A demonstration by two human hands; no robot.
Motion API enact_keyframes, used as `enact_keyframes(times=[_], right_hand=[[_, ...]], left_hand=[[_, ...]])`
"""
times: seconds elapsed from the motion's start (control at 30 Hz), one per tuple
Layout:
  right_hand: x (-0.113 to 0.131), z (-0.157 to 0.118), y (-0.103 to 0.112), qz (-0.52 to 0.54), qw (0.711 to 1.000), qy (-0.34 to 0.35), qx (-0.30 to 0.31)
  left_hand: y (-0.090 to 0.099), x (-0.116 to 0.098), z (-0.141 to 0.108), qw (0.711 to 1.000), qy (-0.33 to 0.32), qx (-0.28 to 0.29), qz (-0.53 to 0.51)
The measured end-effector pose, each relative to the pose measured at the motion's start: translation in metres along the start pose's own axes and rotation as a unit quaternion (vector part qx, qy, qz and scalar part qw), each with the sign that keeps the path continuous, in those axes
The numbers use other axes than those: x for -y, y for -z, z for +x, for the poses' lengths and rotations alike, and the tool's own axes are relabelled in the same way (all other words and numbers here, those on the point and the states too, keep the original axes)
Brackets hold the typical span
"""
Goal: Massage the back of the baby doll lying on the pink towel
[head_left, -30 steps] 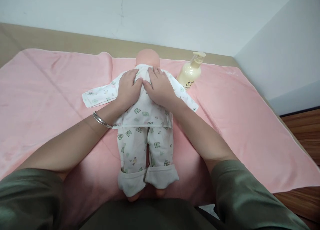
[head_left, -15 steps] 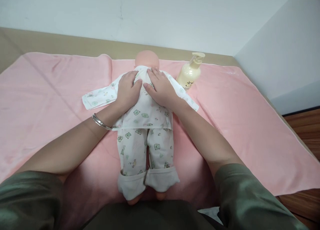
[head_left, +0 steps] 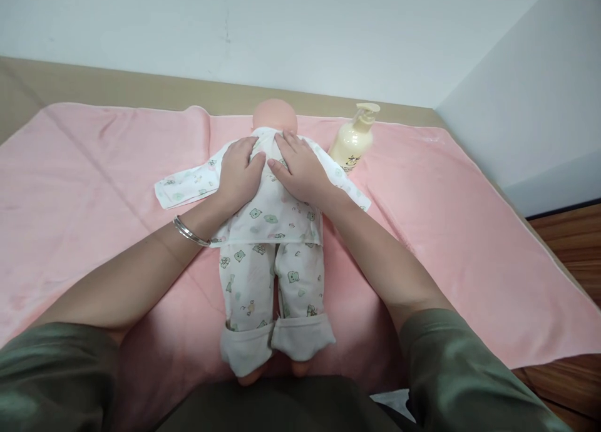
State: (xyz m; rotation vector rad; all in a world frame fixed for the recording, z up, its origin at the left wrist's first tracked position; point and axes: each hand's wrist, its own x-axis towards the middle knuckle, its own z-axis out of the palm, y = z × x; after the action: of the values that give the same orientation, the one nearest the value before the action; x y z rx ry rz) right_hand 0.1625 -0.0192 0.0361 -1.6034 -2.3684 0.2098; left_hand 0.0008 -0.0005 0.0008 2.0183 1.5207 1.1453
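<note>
A baby doll [head_left: 275, 114] lies stretched out on a pink blanket [head_left: 117, 150], its bald head away from me and its feet towards me. It wears a white printed top [head_left: 282, 222] and matching trousers [head_left: 300, 282] with turned-up cuffs. My left hand [head_left: 240, 172] rests flat on the left side of the doll's upper body, fingers stretched towards its shoulder. On the other side my right hand [head_left: 303, 169] lies flat as well, its fingertips close to the collar. Both hands hold nothing. The doll's face is not visible.
A cream pump bottle [head_left: 353, 141] stands on the blanket just right of the doll's right-side sleeve. Behind the blanket runs a tan surface edge [head_left: 141, 89] against a white wall [head_left: 300, 37]. Brown wood [head_left: 570, 244] shows at the far right.
The view has shifted very slightly. Both hands stay flat on the doll's upper body, and the doll and the bottle have not visibly moved.
</note>
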Motion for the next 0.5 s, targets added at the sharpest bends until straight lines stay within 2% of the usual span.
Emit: enact_keyframes(times=[0.5], right_hand=[[-0.0022, 0.0015, -0.0011, 0.000, 1.000, 0.014, -0.016]], left_hand=[[0.0013, -0.0027, -0.0004, 1.000, 0.006, -0.008, 0.001]])
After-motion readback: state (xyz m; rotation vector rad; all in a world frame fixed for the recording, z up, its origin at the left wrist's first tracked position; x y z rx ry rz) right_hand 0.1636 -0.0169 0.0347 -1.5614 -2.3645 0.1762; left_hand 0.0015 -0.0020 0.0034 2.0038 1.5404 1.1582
